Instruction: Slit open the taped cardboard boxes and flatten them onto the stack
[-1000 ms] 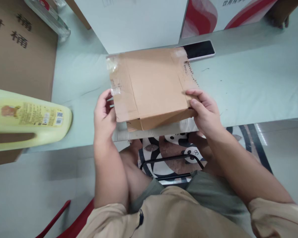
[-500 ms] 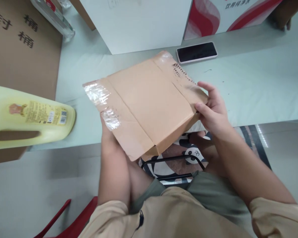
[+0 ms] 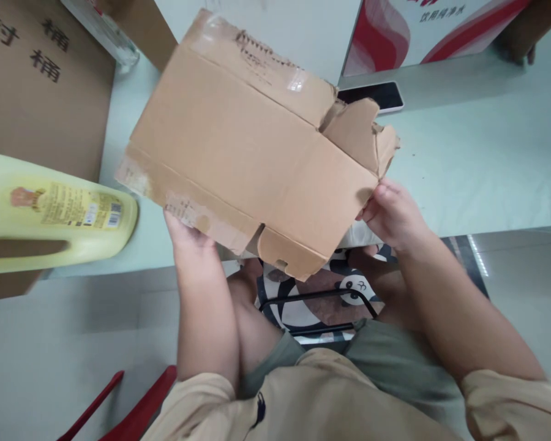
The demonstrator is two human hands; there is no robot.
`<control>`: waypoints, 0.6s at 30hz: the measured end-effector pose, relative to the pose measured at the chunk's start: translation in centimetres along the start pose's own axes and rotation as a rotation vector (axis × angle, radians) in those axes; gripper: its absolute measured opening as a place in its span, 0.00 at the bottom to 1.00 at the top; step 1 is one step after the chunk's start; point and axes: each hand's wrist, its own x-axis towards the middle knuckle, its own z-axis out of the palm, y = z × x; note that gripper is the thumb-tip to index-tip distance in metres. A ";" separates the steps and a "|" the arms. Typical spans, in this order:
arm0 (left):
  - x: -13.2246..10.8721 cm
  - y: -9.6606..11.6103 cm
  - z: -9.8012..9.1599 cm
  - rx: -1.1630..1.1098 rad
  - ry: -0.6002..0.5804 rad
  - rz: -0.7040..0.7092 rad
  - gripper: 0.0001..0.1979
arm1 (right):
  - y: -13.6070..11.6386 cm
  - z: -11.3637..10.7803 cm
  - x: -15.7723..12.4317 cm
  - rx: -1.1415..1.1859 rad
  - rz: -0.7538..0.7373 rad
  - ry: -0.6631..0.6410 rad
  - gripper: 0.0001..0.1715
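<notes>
A flattened brown cardboard box is held up over the table edge, tilted, with creases, a torn upper flap and scraps of clear tape. My left hand supports it from below at the lower left edge; most of its fingers are hidden behind the cardboard. At the right corner my right hand pinches the board between thumb and fingers. Just above that hand, a small torn end flap sticks up. Behind the cardboard lies a phone, partly covered by it.
On the left stand a yellow jug and a large printed carton. White and red boxes line the back of the pale green table. Another person's hand rests at the upper right. A red chair stands lower left.
The cardboard has opened out flatter, its right end panel now unfolded, and it has moved up and left. My right hand has shifted slightly down to the corner; my left hand moved left.
</notes>
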 end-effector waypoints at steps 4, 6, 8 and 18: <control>0.1 0.9 1.4 -0.187 -0.144 0.126 0.21 | -0.7 1.5 -0.4 0.034 0.091 0.015 0.30; -0.3 1.4 1.9 -0.239 -0.250 0.108 0.22 | -1.0 2.1 -0.4 0.077 0.093 0.083 0.30; -0.5 1.5 2.0 -0.226 -0.256 0.100 0.20 | -1.3 2.5 -0.5 0.077 0.069 0.134 0.31; 0.1 1.0 1.9 -0.067 -0.074 -0.308 0.10 | -4.0 -3.3 -4.0 -0.126 -0.155 0.573 0.38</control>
